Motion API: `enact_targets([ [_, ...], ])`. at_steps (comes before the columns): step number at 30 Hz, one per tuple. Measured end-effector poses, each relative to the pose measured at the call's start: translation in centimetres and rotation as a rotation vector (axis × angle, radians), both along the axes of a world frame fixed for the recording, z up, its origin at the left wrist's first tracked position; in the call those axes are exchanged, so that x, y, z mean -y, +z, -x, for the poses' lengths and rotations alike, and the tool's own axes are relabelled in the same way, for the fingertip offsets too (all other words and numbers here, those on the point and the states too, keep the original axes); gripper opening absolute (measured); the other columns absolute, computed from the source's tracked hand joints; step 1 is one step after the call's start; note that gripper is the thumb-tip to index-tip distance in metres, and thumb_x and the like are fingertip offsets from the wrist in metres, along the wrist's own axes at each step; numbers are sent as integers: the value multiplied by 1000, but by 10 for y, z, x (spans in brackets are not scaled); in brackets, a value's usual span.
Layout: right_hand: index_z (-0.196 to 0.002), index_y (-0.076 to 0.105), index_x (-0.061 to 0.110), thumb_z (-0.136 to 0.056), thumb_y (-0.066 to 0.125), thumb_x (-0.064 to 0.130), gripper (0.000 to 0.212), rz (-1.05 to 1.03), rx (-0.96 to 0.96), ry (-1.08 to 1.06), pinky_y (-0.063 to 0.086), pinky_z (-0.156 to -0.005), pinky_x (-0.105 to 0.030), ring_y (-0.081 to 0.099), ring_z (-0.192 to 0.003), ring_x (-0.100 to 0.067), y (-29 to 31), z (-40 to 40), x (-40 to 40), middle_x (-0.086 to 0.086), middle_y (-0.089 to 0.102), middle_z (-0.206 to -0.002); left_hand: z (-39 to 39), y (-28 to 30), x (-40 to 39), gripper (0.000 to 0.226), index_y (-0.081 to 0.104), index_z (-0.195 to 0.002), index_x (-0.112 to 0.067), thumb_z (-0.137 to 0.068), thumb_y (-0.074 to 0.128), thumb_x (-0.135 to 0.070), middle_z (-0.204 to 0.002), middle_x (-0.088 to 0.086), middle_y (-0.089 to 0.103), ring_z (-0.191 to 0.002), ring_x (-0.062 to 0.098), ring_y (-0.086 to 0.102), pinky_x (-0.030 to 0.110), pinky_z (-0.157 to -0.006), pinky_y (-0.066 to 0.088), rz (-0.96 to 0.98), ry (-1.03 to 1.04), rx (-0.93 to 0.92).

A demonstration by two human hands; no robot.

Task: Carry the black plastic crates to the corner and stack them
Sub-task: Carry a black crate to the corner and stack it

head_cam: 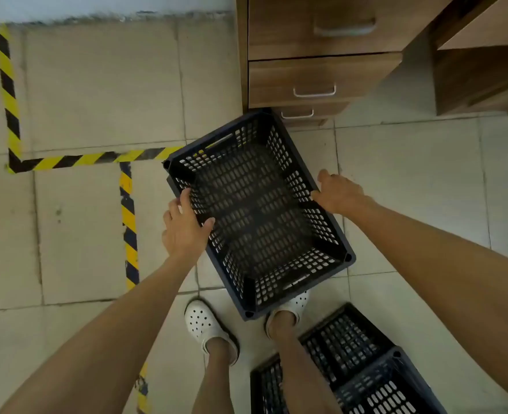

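Observation:
An empty black slotted plastic crate [255, 210] hangs above the tiled floor in front of me, turned at an angle. My left hand [184, 225] grips its left long rim, thumb hooked inside the wall. My right hand [337, 192] grips the opposite long rim, fingers curled over the outer edge. Behind my feet, at the bottom right, more black crates [363, 366] sit on the floor, partly cut off by the frame edge.
A wooden drawer cabinet [321, 64] stands just beyond the crate, with another wooden unit [482, 67] to its right. Yellow-black hazard tape [97, 158] marks out a floor area at the left, up to the wall [97, 7]. My white clogs [202, 324] stand below the crate.

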State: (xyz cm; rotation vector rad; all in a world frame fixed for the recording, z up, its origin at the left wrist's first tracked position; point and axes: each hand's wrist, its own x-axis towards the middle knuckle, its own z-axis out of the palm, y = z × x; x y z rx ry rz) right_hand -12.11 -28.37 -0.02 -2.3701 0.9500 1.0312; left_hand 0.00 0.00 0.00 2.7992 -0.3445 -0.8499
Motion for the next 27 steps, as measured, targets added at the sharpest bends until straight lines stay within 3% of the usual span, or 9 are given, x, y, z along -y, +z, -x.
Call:
enact_targets([
  [8,-148,22,6,-96,47,46,71,-24,-87,-166,42,-101,-44,45,-129,-35,-68,-1,4,-19,39,-146,7,-76,6,106,-5,-154,-32,-83,73,-41,-152,15,17,-132,45,35,59,-102,38,108,420,-232],
  [11,-152,12,5,-96,51,45,79,-157,-94,-297,39,-108,-44,41,-134,-36,-85,1,3,-21,34,-151,17,-101,-3,115,-12,-153,-29,-81,77,-35,-152,18,26,-133,42,38,57,-106,38,221,597,-359],
  [13,-152,12,3,-95,55,42,81,-226,-65,-378,37,-110,-43,40,-135,-36,-93,4,1,-21,33,-152,25,-113,-11,115,-7,-154,-25,-78,79,-33,-149,17,37,-132,39,43,56,-106,40,250,709,-415],
  [17,-149,20,3,-93,59,36,76,-262,5,-489,39,-108,-42,44,-131,-35,-95,10,-1,-21,39,-148,29,-119,-23,85,31,-137,-10,-75,81,-39,-136,14,50,-121,36,51,54,-99,46,205,790,-503],
  [21,-151,16,1,-96,53,44,80,-316,-83,-487,34,-110,-38,37,-137,-34,-78,17,-6,-20,31,-154,24,-107,-37,81,31,-135,-9,-80,75,-47,-139,14,48,-122,38,50,53,-95,44,149,738,-556],
  [24,-151,19,-1,-97,50,47,78,-334,-138,-463,35,-108,-37,38,-136,-34,-61,24,-16,-21,32,-153,19,-93,-49,88,25,-142,-8,-81,69,-54,-145,15,42,-127,40,46,55,-99,41,116,731,-596],
  [27,-150,22,0,-96,48,50,78,-308,-133,-449,37,-107,-38,41,-134,-35,-41,23,-27,-21,35,-151,13,-75,-59,92,23,-145,-10,-81,63,-62,-148,14,41,-128,41,46,54,-94,40,117,739,-620],
])
